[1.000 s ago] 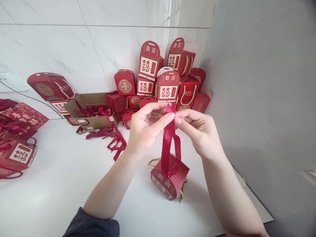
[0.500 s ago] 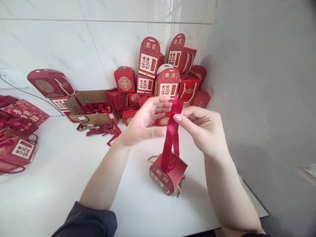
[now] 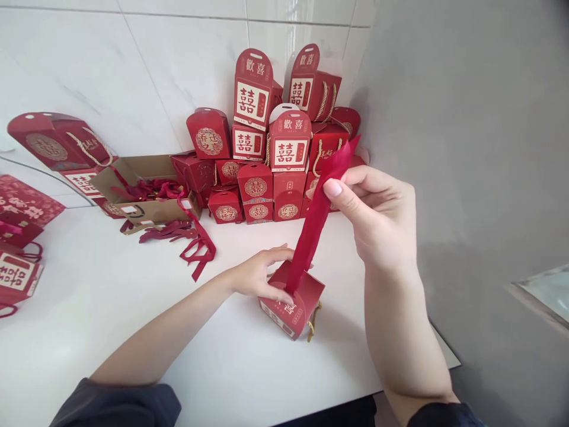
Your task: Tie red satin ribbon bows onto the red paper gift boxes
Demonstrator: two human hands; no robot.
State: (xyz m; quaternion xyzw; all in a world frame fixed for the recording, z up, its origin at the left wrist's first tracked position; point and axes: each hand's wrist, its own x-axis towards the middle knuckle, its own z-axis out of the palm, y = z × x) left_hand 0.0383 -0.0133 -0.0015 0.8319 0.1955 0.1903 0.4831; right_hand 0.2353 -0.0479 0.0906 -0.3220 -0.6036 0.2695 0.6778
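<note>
- Right hand (image 3: 384, 222): grip pinching red ribbon (image 3: 310, 234), held up taut.
- Left hand (image 3: 260, 276): grip clasping box (image 3: 311, 290) top.
- Box on desk (image 3: 222, 362), ribbon running up from its top.

A white table (image 3: 240, 367) carries one red box (image 3: 309, 293) below centre, piled boxes (image 3: 255, 188) at upper centre, and an open carton (image 3: 160, 212) and loose ribbons (image 3: 169, 232) left of centre.

The right grip (image 3: 384, 222) is held high, thumb and forefinger pinched; the left grip (image 3: 255, 274) is held lower, thumb and fingers spread. Both forearms (image 3: 173, 323) are bared; the left is slanted inward.
</note>
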